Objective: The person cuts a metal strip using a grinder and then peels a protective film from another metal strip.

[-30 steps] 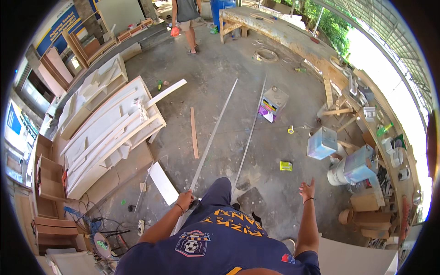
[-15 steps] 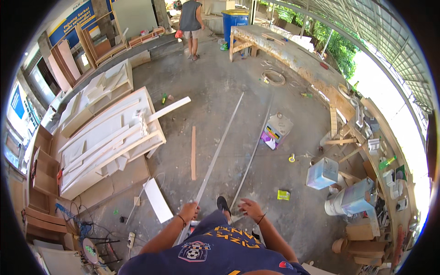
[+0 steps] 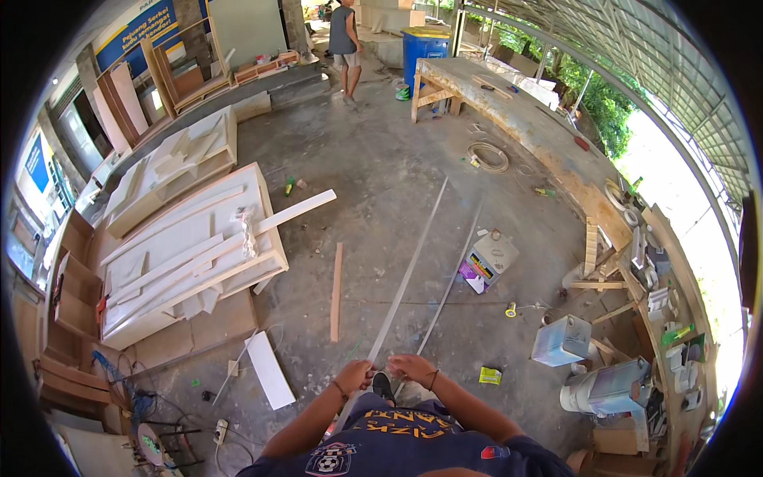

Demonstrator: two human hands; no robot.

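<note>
My left hand (image 3: pixel 355 375) and my right hand (image 3: pixel 410 370) are close together in front of my body, over my dark shoe (image 3: pixel 383 386). Both have curled fingers pinched inward, and whatever they grip is too small or hidden to make out. Beneath them a long flat pale strip (image 3: pixel 411 266) runs away from me along the concrete floor. To its right lies a second, thinner strip (image 3: pixel 453 280), roughly alongside. A narrow brown wooden strip (image 3: pixel 337 292) rests farther left. Nearer my left arm is a white board (image 3: pixel 270 370).
A square metal can (image 3: pixel 491 256) stands beside the thin strip. Stacked cabinet panels (image 3: pixel 191 246) fill the left; cables (image 3: pixel 171 413) trail below. A workbench (image 3: pixel 524 119), buckets (image 3: pixel 584 397) and a yellow packet (image 3: pixel 489 375) are right. A person (image 3: pixel 346 52) stands at the back.
My hands have come closer together and their fingers have curled in. My view has shifted slightly. The person at the back has turned and changed position.
</note>
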